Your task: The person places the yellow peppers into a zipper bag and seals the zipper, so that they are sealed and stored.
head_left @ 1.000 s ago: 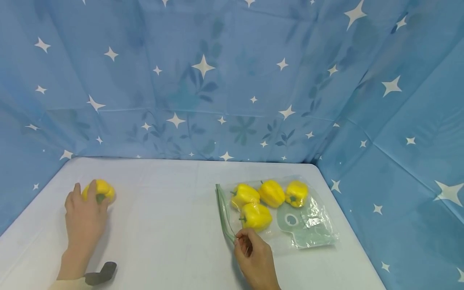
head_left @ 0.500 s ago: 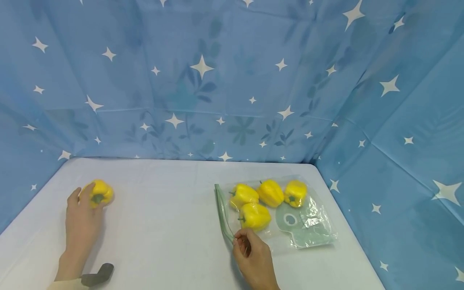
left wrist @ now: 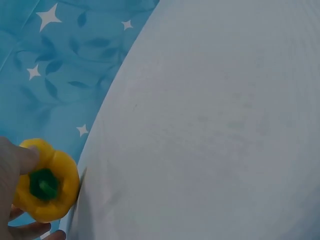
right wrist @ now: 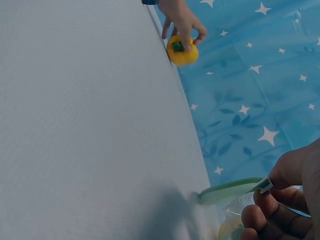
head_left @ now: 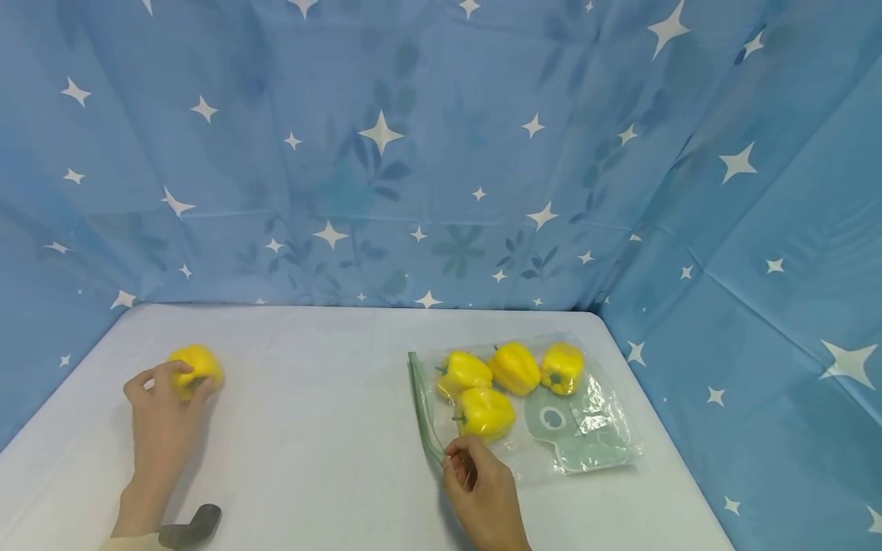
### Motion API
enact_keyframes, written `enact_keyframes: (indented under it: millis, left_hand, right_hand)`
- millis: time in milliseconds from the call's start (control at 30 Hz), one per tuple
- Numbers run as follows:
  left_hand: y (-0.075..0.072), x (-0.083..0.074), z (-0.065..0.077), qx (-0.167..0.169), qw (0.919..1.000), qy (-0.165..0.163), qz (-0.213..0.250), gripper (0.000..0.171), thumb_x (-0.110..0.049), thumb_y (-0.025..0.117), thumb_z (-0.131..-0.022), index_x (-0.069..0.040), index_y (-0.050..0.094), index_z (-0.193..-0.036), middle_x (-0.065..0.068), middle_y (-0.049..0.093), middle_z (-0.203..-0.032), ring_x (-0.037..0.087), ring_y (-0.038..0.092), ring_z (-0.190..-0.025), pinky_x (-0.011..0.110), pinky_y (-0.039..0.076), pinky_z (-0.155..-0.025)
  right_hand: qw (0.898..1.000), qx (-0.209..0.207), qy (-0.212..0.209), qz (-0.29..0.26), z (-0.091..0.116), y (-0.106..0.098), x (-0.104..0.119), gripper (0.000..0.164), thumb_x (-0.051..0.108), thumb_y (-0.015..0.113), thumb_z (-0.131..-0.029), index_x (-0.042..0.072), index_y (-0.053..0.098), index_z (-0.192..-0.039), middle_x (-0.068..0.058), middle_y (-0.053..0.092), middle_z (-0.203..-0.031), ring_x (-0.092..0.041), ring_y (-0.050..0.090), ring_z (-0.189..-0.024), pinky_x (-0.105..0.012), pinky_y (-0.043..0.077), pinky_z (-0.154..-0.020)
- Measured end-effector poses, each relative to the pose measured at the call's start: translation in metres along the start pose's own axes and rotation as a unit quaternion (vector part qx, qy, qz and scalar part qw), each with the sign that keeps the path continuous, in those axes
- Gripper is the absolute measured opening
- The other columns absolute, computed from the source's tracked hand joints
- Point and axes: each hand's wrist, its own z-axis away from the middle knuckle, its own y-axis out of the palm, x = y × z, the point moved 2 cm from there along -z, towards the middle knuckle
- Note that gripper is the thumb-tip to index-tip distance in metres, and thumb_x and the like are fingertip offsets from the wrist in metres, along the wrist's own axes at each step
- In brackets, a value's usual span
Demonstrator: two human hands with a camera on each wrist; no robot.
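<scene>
At the table's left my left hand [head_left: 161,417] grips a yellow bell pepper [head_left: 198,358] with a green stem. The left wrist view shows the thumb on this pepper [left wrist: 67,182] and fingers below it. My right hand [head_left: 488,493] pinches the corner of a clear zip bag [head_left: 527,459] by its green zip edge [head_left: 418,405], which stands slightly apart. Several yellow bell peppers [head_left: 485,413] lie inside, beside a pale green printed shape. In the right wrist view, thumb and finger pinch the green edge [right wrist: 230,187].
A white-covered table [head_left: 317,428] lies between the two hands. Blue curtains with white stars [head_left: 441,168] stand along the back and sides. A dark angular piece [head_left: 191,528] sits at the left wrist, by the sleeve.
The left hand's fingers have closed round the pepper, which has turned and shifted slightly right. The right hand and the bag have stayed in place.
</scene>
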Motion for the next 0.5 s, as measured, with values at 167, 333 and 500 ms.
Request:
enact_keyframes:
  millis: [167, 333, 500]
  left_hand:
    - [0.0002, -0.002, 0.0029, -0.015, 0.9997, 0.02, -0.006, 0.035, -0.016, 0.065, -0.102, 0.0, 0.047, -0.129, 0.039, 0.029, -0.146, 0.049, 0.052, -0.087, 0.038, 0.038, -0.062]
    - [0.0009, -0.005, 0.0027, -0.009, 0.9999, 0.003, -0.009, 0.043, -0.024, 0.069, -0.101, -0.001, 0.045, -0.128, 0.038, 0.03, -0.146, 0.045, 0.053, -0.081, 0.036, 0.038, -0.06]
    - [0.002, -0.0061, 0.0025, 0.008, 0.999, -0.042, -0.008, 0.048, -0.032, 0.064, -0.103, 0.001, 0.041, -0.129, 0.035, 0.026, -0.151, 0.046, 0.051, -0.087, 0.044, 0.042, -0.066]
  right_hand:
    - [1.0, -0.009, -0.012, 0.006, 0.0008, -0.0001, 0.0014, 0.025, -0.002, 0.077, -0.085, 0.018, 0.065, -0.093, 0.016, 0.057, -0.073, 0.003, 0.048, -0.061, -0.017, 0.047, -0.054]
    - [1.0, -0.008, -0.017, 0.003, 0.0005, -0.0011, 0.0025, 0.024, -0.002, 0.076, -0.086, 0.018, 0.065, -0.093, 0.015, 0.057, -0.074, 0.004, 0.047, -0.061, -0.017, 0.046, -0.054]
    - [1.0, -0.005, -0.008, 0.001, 0.0, -0.0003, 0.0019, 0.025, -0.003, 0.077, -0.086, 0.018, 0.065, -0.094, 0.016, 0.057, -0.073, 0.003, 0.048, -0.061, -0.017, 0.046, -0.054]
